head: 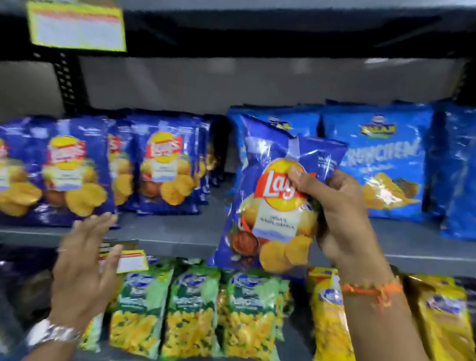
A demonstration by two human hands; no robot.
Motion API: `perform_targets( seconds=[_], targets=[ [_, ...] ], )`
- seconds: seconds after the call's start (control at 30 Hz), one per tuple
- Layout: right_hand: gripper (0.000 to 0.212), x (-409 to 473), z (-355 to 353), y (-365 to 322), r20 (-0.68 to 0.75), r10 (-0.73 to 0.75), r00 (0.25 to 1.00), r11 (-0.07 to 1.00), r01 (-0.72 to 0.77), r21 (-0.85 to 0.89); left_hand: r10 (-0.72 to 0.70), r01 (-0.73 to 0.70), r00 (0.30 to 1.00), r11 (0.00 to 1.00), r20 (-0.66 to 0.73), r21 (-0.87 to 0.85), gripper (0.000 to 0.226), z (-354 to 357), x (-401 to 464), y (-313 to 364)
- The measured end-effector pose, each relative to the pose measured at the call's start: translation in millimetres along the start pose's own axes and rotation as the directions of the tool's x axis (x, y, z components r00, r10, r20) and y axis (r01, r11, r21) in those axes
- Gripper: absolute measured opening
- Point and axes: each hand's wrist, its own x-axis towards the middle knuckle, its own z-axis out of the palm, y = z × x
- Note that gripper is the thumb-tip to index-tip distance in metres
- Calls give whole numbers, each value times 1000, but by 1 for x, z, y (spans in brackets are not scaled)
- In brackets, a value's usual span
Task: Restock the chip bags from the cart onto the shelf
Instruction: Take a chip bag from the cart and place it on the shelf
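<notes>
Nearest the camera, at seven o'clock, the left hand is raised with its fingers spread and nothing in it. A silver watch sits on that wrist. The fingertips reach up close to the bottom edge of the dark blue chip bags standing in a row on the middle shelf, from nine to ten o'clock; whether they touch is unclear in the blur.

At four o'clock the right hand holds one dark blue chip bag upright by its right edge, thumb pressed on the front over the red and yellow logo, the other fingers wrapped behind. An orange thread band circles this wrist. The held bag hangs at the centre, in front of the shelf's front lip, over a bare gap between the dark blue row and the lighter blue bags standing from one to three o'clock.

Below, at six o'clock, green snack packs stand side by side, with yellow packs to their right at five o'clock. A yellow price tag hangs on the shelf edge just beside the left hand. A larger yellow sign hangs at eleven o'clock from the shelf above.
</notes>
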Motion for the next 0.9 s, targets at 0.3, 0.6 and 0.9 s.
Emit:
perform_targets(
  seconds=[0.3,0.6,0.9],
  targets=[
    [28,68,108,67,38,81,996,989,-76,-129,21,-19,995,1000,94,-19,52,5,-3,-71],
    [17,93,149,110,57,87,995,981,-75,-181,69,-69,998,996,2,-65,58,2,-5,-102],
    [49,95,152,130,34,25,999,977,-17,-212,19,-23,999,992,-32,-125,62,4,-8,-98]
  ],
)
